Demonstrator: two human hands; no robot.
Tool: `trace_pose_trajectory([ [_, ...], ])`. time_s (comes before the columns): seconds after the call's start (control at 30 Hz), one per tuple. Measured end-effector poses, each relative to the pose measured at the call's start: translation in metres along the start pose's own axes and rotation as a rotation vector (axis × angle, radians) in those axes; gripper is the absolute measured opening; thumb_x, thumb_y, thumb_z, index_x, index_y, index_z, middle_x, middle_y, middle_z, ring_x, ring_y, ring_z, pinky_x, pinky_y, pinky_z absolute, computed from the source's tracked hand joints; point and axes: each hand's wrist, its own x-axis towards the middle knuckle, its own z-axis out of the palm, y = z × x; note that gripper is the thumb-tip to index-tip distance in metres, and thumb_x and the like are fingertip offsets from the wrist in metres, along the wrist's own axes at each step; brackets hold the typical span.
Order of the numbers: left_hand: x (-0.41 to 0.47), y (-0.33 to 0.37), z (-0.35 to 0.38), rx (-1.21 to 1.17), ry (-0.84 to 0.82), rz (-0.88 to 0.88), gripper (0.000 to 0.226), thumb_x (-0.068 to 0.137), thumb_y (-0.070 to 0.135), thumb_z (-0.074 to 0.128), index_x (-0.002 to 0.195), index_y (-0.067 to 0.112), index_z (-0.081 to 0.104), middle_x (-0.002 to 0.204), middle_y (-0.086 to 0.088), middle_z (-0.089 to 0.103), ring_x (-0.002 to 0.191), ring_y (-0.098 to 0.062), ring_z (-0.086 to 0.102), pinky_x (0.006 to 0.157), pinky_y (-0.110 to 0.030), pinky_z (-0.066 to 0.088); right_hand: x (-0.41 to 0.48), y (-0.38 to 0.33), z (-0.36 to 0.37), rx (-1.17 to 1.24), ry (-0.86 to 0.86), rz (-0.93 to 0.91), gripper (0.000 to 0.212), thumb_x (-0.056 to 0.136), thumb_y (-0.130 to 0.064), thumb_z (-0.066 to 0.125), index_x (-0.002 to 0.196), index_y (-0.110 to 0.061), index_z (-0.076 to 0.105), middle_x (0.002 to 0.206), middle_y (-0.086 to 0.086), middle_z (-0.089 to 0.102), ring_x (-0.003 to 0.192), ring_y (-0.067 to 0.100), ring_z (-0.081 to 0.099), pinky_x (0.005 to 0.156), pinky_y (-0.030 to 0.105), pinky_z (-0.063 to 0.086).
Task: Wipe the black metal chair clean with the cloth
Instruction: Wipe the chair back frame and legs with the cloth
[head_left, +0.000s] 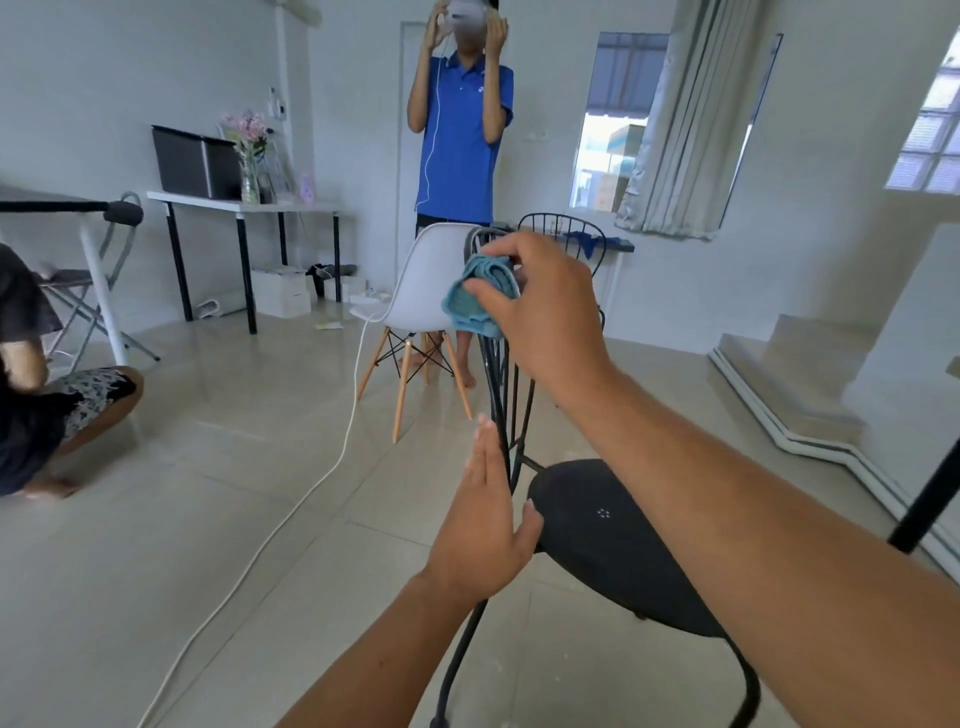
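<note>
Fingers (500, 255) of right hand (545, 317) pinch cloth (467, 309) atop black metal chair (597, 540); left hand (483, 530) lies open, fingers straight.

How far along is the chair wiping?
Done: nothing shows as finished; no part looks visibly cleaner. In hand: the right hand grips the cloth at the top of the chair back, while the left hand, fingers straight, lies by the back bars. Left, seemingly: everything lower down.

I'm in a home's living room: tiled floor (208, 493), curtain (685, 119) at the window, steps (779, 353), a vase of flowers (250, 156) on a table (208, 199).
</note>
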Motion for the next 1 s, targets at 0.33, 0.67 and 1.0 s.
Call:
trace_pose_trajectory([
  [0.33, 0.027, 0.032, -0.058, 0.048, 0.097, 0.122, 0.105, 0.103, 0.035, 0.056, 0.167, 0.021, -0.027, 0.179, 0.004, -0.022, 0.164, -0.011, -0.017, 0.135, -0.042, 0.011, 0.022, 0.005, -0.011, 0.013, -0.164, 0.025, 0.031, 0.09, -0.038, 0.087, 0.115, -0.022, 0.075, 0.105, -0.009, 0.075, 0.093, 0.005, 0.072, 0.08, 0.028, 0.064],
  [0.67, 0.033, 0.033, -0.092, 0.215, -0.001, 0.147, 0.101, 0.105, 0.039, 0.051, 0.167, 0.013, -0.024, 0.171, 0.001, -0.037, 0.161, -0.013, -0.03, 0.133, -0.033, -0.002, 0.032, -0.002, -0.002, -0.005, -0.15, -0.016, 0.026, 0.092, -0.037, 0.084, 0.108, -0.02, 0.072, 0.105, -0.006, 0.069, 0.089, 0.006, 0.067, 0.07, 0.018, 0.059],
  [1.0, 0.057, -0.005, -0.184, 0.361, -0.048, 0.092, 0.079, 0.111, 0.051, 0.028, 0.172, 0.015, -0.008, 0.18, 0.001, -0.01, 0.164, -0.012, -0.016, 0.135, -0.038, 0.004, -0.029, 0.006, 0.0, 0.181, -0.126, 0.113, 0.03, 0.095, -0.037, 0.08, 0.118, -0.019, 0.071, 0.106, -0.008, 0.071, 0.085, -0.001, 0.07, 0.061, 0.008, 0.055],
])
